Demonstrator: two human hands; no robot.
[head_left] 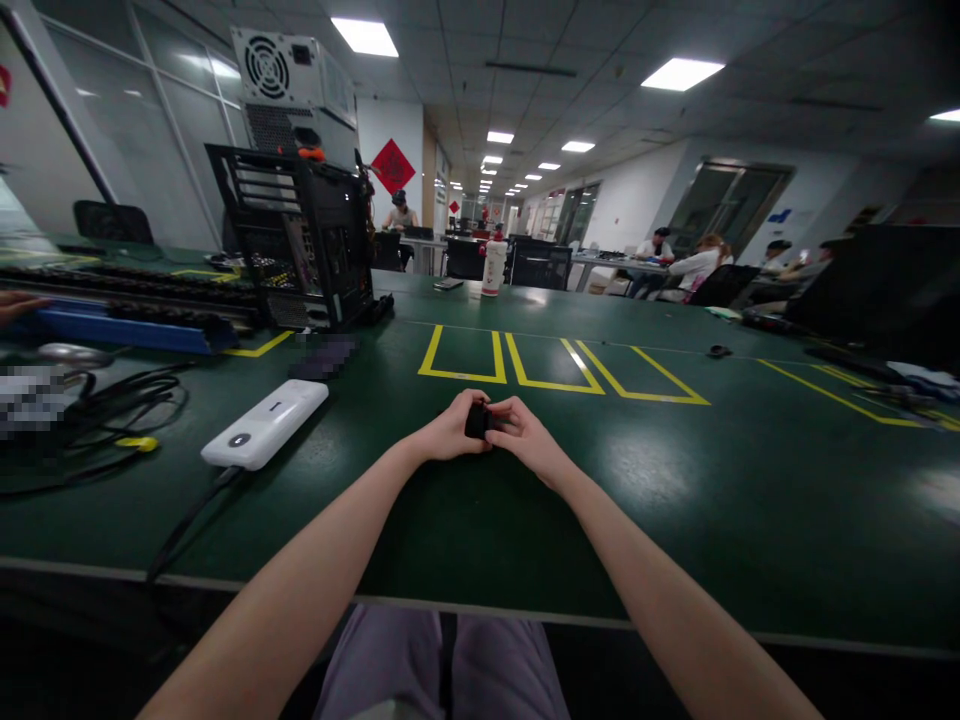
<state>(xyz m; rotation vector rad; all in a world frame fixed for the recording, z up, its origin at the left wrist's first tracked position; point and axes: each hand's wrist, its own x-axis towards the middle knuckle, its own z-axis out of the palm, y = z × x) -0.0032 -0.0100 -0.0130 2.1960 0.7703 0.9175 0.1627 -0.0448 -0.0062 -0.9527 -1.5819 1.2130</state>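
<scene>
Just above the green tabletop [480,540], a small black block-shaped part [476,422] is held between my two hands. My left hand [448,428] has its thumb and fingers closed around the left side of it. From the right, my right hand [523,432] pinches the same part with thumb and fingertips. What exactly the part is I cannot make out, since fingers cover its edges. Beyond my hands, yellow tape outlines [465,378] lie on the table.
On the left are a white power bank [266,425] with a cable, coiled black cables [127,420], a blue rail [135,325] and an open black computer case [307,230]. A white bottle [493,265] stands at the back. Another person's hand [19,305] shows at the far left.
</scene>
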